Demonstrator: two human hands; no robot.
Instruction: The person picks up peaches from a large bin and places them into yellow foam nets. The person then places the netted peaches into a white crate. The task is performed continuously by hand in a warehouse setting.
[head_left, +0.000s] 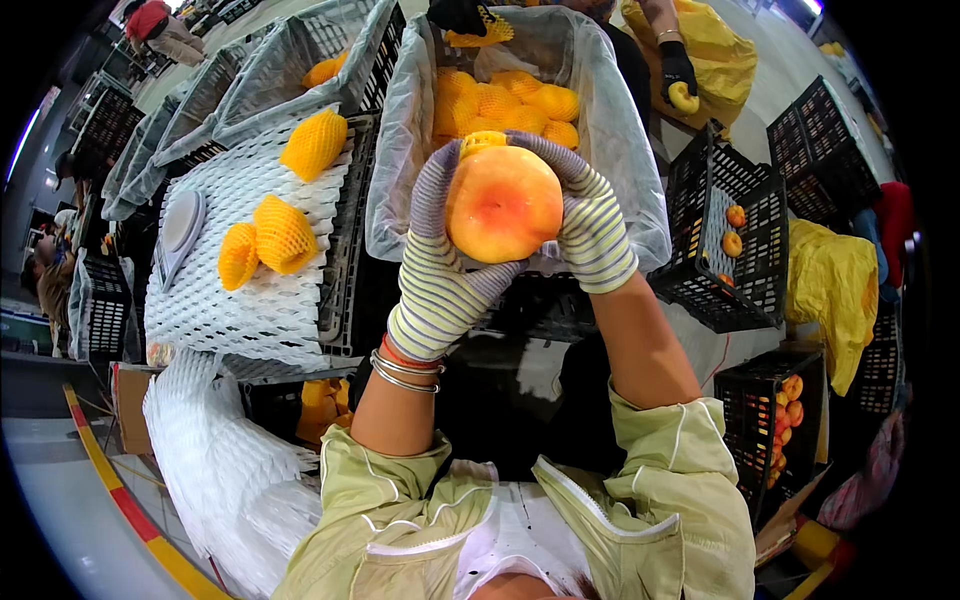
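Note:
Both my hands, in striped knit gloves, hold one large orange-red peach (504, 204) over the near part of a lined crate. My left hand (450, 262) cups its left side and underside. At its upper right curves my right hand (589, 202), fingertips at the top edge by a yellow foam net (482, 141), bunched against the fruit. The plastic-lined crate (384, 187) holds several fruits in yellow foam nets (499, 105). Left of it, more yellow foam nets (285, 234) lie on a white foam mesh sheet (292, 319); whether they contain fruit is unclear.
A small scale (180, 225) rests on the mesh sheet. Black crates with peaches (733, 244) stand at right, near a yellow sack (832, 292). A co-worker's black-gloved hand (679, 75) holds a pale fruit; another black glove (457, 16) reaches over the lined crate's far edge.

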